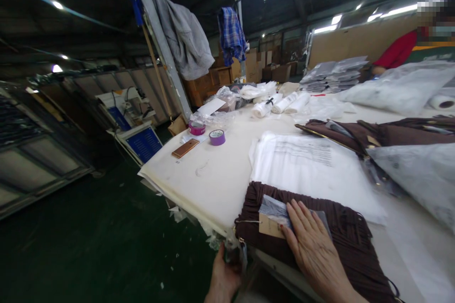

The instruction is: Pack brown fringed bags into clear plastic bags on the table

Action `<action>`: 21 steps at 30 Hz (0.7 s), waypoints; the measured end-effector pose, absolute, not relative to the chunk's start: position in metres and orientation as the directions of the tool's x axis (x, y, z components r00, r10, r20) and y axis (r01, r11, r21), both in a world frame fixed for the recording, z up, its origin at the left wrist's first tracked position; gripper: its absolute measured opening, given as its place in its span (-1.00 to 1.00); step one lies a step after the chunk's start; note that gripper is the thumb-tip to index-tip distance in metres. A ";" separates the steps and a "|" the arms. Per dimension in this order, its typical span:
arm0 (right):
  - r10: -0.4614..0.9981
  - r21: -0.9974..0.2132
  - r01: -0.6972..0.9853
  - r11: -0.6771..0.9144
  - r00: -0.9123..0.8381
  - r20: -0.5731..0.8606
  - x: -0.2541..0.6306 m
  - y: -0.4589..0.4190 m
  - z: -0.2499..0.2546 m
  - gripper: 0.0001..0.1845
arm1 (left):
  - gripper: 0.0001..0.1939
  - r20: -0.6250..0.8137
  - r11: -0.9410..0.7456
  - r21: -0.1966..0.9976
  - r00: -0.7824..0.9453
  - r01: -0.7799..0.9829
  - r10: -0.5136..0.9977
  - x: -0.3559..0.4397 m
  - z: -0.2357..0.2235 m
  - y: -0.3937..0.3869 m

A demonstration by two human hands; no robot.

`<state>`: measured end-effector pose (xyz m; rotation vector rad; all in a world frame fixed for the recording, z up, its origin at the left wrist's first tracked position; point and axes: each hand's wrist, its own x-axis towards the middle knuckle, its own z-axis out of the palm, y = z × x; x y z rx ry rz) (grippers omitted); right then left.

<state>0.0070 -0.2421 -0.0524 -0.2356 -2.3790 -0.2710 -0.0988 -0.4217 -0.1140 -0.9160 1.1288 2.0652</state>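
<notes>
Bags first: seeing a flat stack of white plastic bags (302, 165) on the table (199, 175), printed lines on top, just beyond the brown gathered-fabric piece (355, 227). Can't make out anything inside those. Over to the right, got a puffy clear bag (419, 175) overlapping more brown fabric (398, 137), with contents too hazy to call. Farther back on the right, a pile of grey bundles (334, 73) in plastic, plus a big cloudy bag (405, 85). Way off at the far side, cardboard boxes (250, 64).

Now hands. Right hand (316, 246) laid flat on that brown piece at the near table edge, fingers stretched out and nearly together, thumb spread toward a tan tag (270, 228), fingertips over a small see-through packet (272, 206), nothing gripped. Left hand (224, 277) down below the edge, thumb up, by the piece's left corner and some crinkled plastic (215, 240). Can't tell how far open or if holding anything.
</notes>
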 end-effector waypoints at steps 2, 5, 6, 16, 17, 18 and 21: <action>0.092 0.141 0.261 0.955 -0.713 0.695 0.007 -0.242 -0.052 -0.48 | -0.81 -0.759 -0.476 0.552 -0.649 -0.685 0.055 -0.108 -0.111 -0.425; 0.110 0.141 0.290 0.947 -0.700 0.706 0.007 -0.243 -0.052 -0.49 | -0.85 -0.672 -0.482 0.671 -0.737 -0.563 -0.075 -0.126 -0.089 -0.450; 0.112 0.138 0.294 0.946 -0.696 0.709 0.007 -0.243 -0.052 -0.49 | -0.86 -0.623 -0.474 0.721 -0.772 -0.505 -0.125 -0.132 -0.077 -0.459; 0.210 -0.061 0.257 0.965 -0.609 0.765 0.002 -0.243 -0.058 -0.34 | -0.75 0.684 0.057 0.409 -0.348 0.911 0.641 -0.116 0.036 -0.386; 0.267 -0.148 0.240 0.959 -0.602 0.752 0.005 -0.242 -0.059 -0.31 | -0.70 0.673 0.006 0.329 -0.239 0.944 0.700 -0.113 0.031 -0.371; 0.343 -0.259 0.226 0.939 -0.598 0.724 0.009 -0.241 -0.059 -0.30 | -0.70 0.642 -0.019 0.283 -0.175 0.959 0.746 -0.111 0.024 -0.358; 0.597 -0.583 0.214 0.784 -0.517 0.614 0.027 -0.234 -0.056 -0.37 | -0.73 0.501 -0.024 0.231 -0.098 0.973 0.860 -0.112 -0.001 -0.339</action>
